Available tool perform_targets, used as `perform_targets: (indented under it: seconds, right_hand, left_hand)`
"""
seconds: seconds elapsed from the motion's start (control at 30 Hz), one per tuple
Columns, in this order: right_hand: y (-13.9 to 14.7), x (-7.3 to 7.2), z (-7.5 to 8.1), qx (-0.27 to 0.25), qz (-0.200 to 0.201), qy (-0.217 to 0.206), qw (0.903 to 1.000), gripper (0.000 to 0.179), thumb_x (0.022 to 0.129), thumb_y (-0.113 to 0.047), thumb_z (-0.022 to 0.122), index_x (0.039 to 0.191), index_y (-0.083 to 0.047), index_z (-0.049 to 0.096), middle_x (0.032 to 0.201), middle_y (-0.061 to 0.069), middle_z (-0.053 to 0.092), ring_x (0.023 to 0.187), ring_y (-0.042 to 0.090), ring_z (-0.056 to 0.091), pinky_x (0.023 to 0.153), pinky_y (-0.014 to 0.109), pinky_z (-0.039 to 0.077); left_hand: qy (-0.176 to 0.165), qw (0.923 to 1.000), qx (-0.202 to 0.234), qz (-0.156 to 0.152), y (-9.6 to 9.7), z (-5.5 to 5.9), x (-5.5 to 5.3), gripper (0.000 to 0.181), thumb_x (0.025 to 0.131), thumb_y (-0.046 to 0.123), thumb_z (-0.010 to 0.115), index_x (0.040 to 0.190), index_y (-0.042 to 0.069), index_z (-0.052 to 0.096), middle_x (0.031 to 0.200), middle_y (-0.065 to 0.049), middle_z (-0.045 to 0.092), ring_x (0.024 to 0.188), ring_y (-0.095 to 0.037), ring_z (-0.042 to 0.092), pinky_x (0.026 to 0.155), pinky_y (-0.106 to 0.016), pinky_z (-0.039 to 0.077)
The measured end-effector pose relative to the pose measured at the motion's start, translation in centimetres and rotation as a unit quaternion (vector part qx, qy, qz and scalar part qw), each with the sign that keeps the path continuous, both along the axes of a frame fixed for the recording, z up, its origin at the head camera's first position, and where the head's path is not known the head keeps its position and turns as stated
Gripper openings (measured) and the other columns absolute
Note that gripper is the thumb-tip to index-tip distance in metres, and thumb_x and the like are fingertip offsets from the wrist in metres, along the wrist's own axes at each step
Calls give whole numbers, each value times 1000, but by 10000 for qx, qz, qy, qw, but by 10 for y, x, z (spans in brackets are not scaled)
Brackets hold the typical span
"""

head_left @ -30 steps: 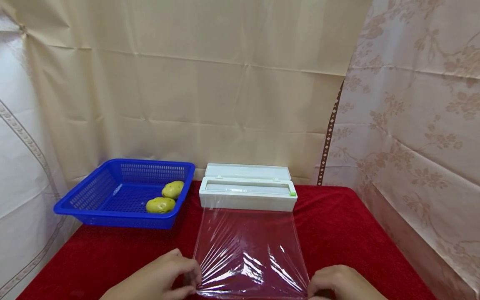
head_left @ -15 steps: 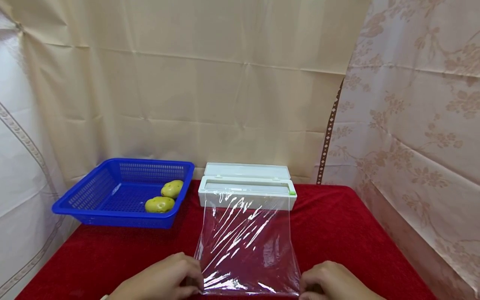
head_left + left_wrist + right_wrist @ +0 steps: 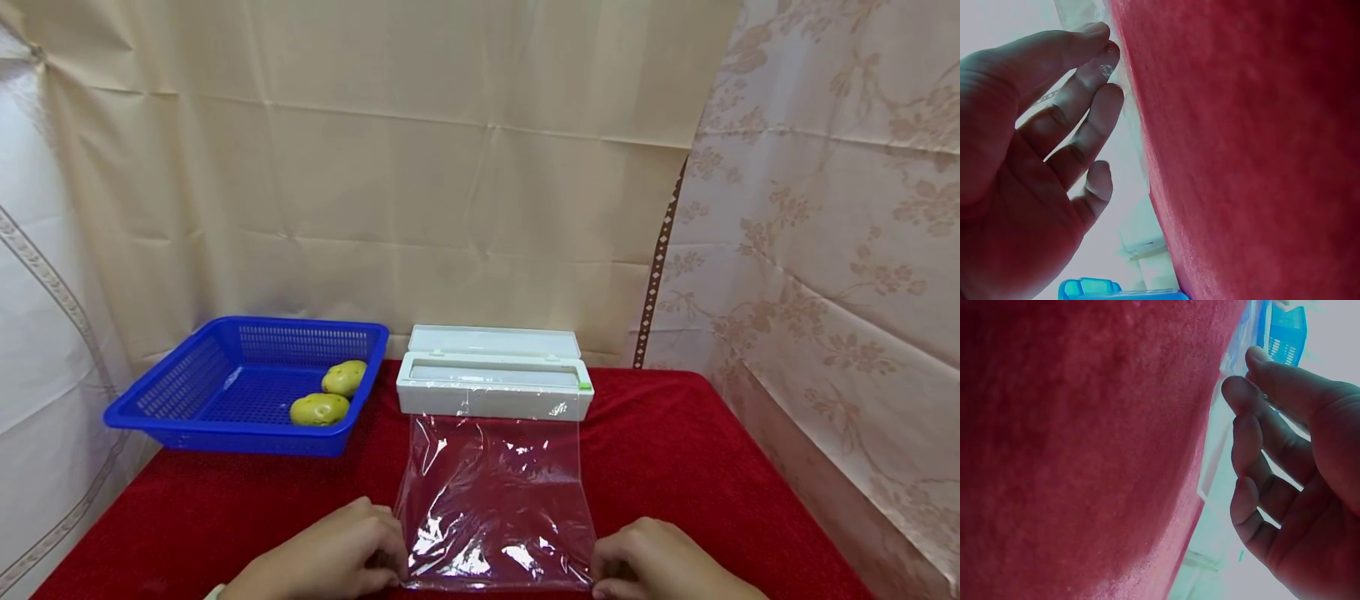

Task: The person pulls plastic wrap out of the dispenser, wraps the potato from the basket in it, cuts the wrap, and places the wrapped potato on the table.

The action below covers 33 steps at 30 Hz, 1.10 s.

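Note:
A sheet of clear cling film (image 3: 495,492) stretches toward me from a white cling film dispenser (image 3: 495,402), whose lid (image 3: 495,342) stands raised at the back. My left hand (image 3: 337,550) pinches the film's near left corner between thumb and fingertips. At the near right corner my right hand (image 3: 660,558) pinches the film the same way. In the left wrist view the thumb and forefinger of the left hand (image 3: 1041,125) meet at the film's edge, close over the red cloth. The right wrist view shows the right hand (image 3: 1291,456) with thumb and forefinger together on the film.
Left of the dispenser stands a blue plastic basket (image 3: 247,442) with two potatoes (image 3: 319,409) in its right side. A small green slider (image 3: 585,386) sits at the dispenser's right end. Red cloth (image 3: 697,467) covers the table; a beige curtain (image 3: 375,183) hangs behind.
The film has slackened and lies lower, with its bright creases shifted toward the near edge. My right hand has moved slightly left, bringing the hands a little closer together.

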State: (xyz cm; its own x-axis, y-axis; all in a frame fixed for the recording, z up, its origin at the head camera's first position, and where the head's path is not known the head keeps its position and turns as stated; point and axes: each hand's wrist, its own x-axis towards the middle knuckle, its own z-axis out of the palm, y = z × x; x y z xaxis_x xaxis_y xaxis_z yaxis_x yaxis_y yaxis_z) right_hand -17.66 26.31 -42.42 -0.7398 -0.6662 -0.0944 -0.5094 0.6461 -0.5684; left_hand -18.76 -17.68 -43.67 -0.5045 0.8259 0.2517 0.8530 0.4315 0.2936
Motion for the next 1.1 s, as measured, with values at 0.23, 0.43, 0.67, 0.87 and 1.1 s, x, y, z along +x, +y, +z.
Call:
perform_targets:
  seconds: [0.23, 0.43, 0.67, 0.87, 1.1]
  right_hand:
    - [0, -3, -6, -10, 479, 573, 9972, 5, 93, -40, 75, 91, -42, 72, 88, -28, 64, 74, -9, 55, 63, 18, 50]
    - [-2, -1, -7, -111, 88, -182, 9997, 5, 91, -43, 77, 92, -38, 75, 81, -24, 68, 66, -3, 59, 58, 21, 53]
    - [1, -1, -3, -432, -241, -865, 9950, 14, 87, -42, 81, 95, -33, 76, 83, -16, 70, 67, 6, 61, 57, 25, 54]
    - [5, -12, -1, -456, -67, -350, 9983, 8, 93, -42, 75, 97, -35, 75, 88, -19, 69, 75, 2, 62, 65, 24, 55]
    - [-4, -40, -4, -471, -575, 579, 9956, 6, 92, -31, 78, 95, -29, 74, 81, -18, 63, 72, -2, 56, 64, 23, 49]
  left_hand:
    - [-406, 9990, -104, 122, 0, 0, 0, 14, 88, 22, 80, 91, 35, 78, 85, 30, 64, 78, 14, 51, 71, -9, 41]
    - [-1218, 9924, 29, 169, 2, 0, 0, 12, 90, 18, 79, 93, 30, 78, 83, 26, 61, 70, 13, 52, 62, -10, 46]
    - [-1296, 9914, 8, 189, 1, 0, 0, 11, 91, 19, 78, 94, 30, 78, 84, 26, 61, 72, 12, 53, 63, -12, 47]
    - [-1374, 9905, -47, 105, 1, 0, -2, 9, 94, 22, 75, 96, 30, 77, 86, 25, 62, 75, 11, 53, 66, -13, 49]
    - [-1583, 9873, -95, 114, 1, -1, -4, 11, 95, 20, 74, 98, 29, 79, 87, 25, 63, 75, 11, 54, 66, -14, 50]
